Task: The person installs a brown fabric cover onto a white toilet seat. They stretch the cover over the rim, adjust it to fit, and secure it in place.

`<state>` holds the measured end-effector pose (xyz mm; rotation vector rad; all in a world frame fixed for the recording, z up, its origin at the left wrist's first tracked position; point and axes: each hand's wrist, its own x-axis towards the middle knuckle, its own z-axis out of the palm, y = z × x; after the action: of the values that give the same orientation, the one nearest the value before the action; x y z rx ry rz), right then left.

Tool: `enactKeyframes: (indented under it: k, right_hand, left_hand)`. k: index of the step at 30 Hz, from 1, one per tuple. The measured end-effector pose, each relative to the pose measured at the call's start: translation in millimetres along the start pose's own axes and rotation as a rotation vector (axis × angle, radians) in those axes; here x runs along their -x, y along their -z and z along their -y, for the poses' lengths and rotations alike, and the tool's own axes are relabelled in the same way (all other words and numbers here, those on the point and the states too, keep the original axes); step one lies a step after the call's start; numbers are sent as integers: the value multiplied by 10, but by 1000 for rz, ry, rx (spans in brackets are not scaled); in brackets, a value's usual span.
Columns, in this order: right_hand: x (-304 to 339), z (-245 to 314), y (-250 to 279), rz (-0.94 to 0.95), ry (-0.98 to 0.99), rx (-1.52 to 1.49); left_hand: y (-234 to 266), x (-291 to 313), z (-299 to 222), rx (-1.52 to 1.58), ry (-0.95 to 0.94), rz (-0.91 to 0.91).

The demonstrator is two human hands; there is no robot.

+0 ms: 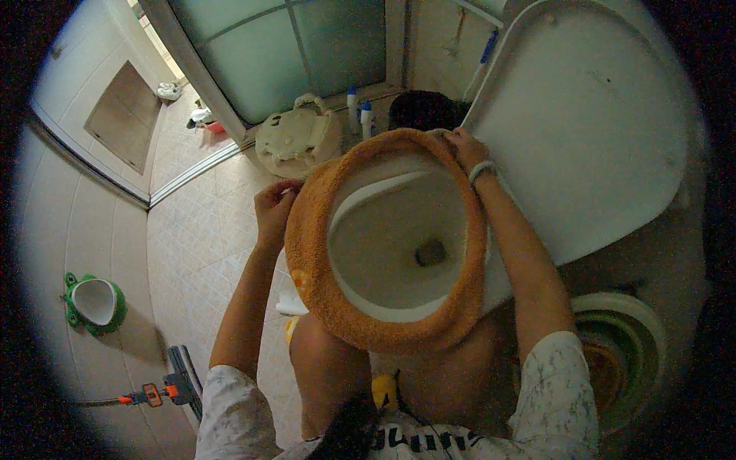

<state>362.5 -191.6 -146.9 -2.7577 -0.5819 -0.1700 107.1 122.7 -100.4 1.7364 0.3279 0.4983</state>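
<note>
Gripping the orange fuzzy seat cover [322,299] over the toilet bowl [399,245], our left hand [274,207] pinches its left edge. Our right hand [464,147] clasps its far rim beside the raised lid [598,123]

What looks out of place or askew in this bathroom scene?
The orange seat cover sits unevenly on the toilet seat: the left hand and right hand grip its edges, and white seat shows inside the ring at upper left.
</note>
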Motion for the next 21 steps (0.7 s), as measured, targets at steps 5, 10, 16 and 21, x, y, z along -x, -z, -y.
enactKeyframes:
  k: [5, 10, 16, 21]
  right_hand:
    - [-23, 266, 292, 174, -134, -148]
    - [-199, -41, 191, 260, -195, 128]
    - [-181, 182, 469, 355, -164, 357]
    - [-136, -286, 427, 406, -83, 393]
  left_hand:
    - [33, -75, 33, 76, 18, 167]
    - [12, -116, 535, 38, 117, 414]
    - [136, 120, 474, 210, 409, 471]
    - [89, 404, 170, 416, 484, 432]
